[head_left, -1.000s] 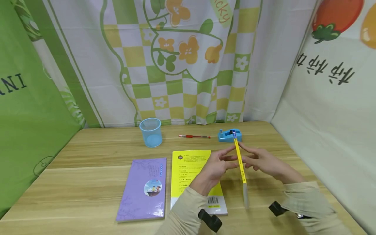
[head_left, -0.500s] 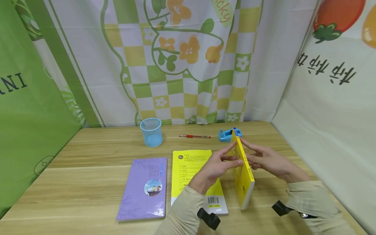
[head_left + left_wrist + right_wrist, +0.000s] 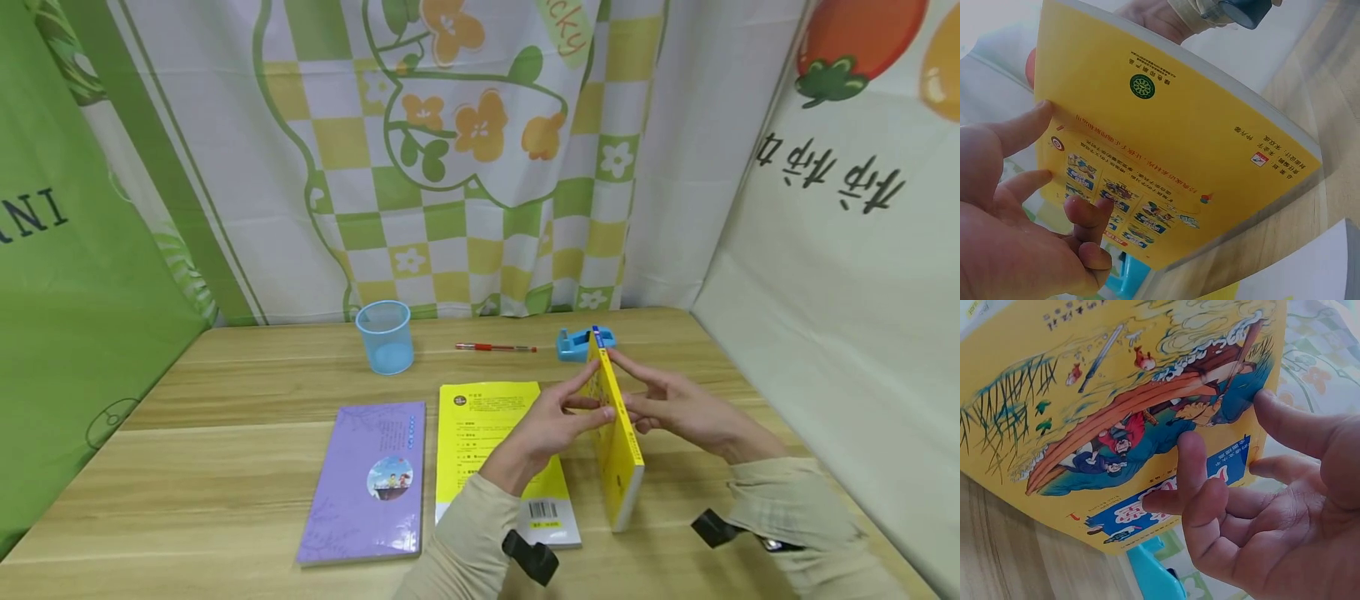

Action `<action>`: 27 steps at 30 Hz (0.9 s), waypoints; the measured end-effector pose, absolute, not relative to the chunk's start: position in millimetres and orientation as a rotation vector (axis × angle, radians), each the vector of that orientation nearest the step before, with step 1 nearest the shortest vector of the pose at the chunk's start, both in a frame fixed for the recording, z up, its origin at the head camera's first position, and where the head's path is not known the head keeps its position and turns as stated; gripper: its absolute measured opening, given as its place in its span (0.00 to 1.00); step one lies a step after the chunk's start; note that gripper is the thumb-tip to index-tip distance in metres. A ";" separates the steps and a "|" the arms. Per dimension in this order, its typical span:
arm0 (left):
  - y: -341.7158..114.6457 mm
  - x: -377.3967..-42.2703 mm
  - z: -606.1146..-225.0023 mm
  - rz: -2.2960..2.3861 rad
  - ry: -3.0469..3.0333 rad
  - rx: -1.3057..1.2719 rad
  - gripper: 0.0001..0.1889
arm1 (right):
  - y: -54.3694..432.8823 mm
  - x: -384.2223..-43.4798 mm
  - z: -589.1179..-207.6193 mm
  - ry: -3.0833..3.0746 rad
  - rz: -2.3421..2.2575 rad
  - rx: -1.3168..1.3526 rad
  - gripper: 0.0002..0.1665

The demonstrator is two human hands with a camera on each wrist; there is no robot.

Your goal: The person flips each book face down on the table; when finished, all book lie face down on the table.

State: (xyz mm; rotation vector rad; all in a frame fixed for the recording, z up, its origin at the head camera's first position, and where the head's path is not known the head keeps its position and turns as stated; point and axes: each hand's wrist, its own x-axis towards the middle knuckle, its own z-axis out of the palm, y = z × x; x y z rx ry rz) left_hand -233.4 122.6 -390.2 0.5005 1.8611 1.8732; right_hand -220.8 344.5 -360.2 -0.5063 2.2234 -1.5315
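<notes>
A thin yellow book [image 3: 615, 454] stands on edge at the right of the table, its spine up and leaning a little right. My left hand [image 3: 551, 421] presses thumb and fingertips to its left face, near the spine. From the other side my right hand [image 3: 678, 408] touches the front cover [image 3: 1129, 406], which shows a boat picture. In both wrist views thumb and index finger reach out fairly straight, while other fingers bend. Beside my left forearm lies another yellow book [image 3: 480, 433], partly hidden by that arm.
A purple book [image 3: 363, 483] lies flat at the left. Towards the back stand a blue see-through cup [image 3: 386, 342] and a blue tape dispenser [image 3: 573, 344], partly behind the upright book. A red pen [image 3: 495, 347] lies between them. Printed curtains [image 3: 480, 242] close off the back.
Over the last second the upright book's spine has tipped to the right, so more of its left face shows. Both hands stay on it; the other things have not moved.
</notes>
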 end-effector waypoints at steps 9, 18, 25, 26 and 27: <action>123.1 -234.7 -393.7 1.851 1.890 0.477 0.34 | 345.1 -225.8 -365.9 2.255 -1.493 -0.502 0.44; 123.3 -235.4 -394.3 1.842 1.891 0.456 0.33 | 346.0 -225.8 -364.7 2.275 -1.457 -0.489 0.44; 123.5 -237.1 -395.4 1.843 1.896 0.463 0.33 | 346.9 -226.2 -363.0 2.276 -1.448 -0.496 0.43; 123.4 -237.2 -395.6 1.840 1.899 0.465 0.33 | 347.0 -226.1 -362.8 2.276 -1.447 -0.495 0.43; 123.4 -237.2 -395.6 1.839 1.899 0.466 0.33 | 347.1 -225.8 -362.6 2.277 -1.445 -0.493 0.44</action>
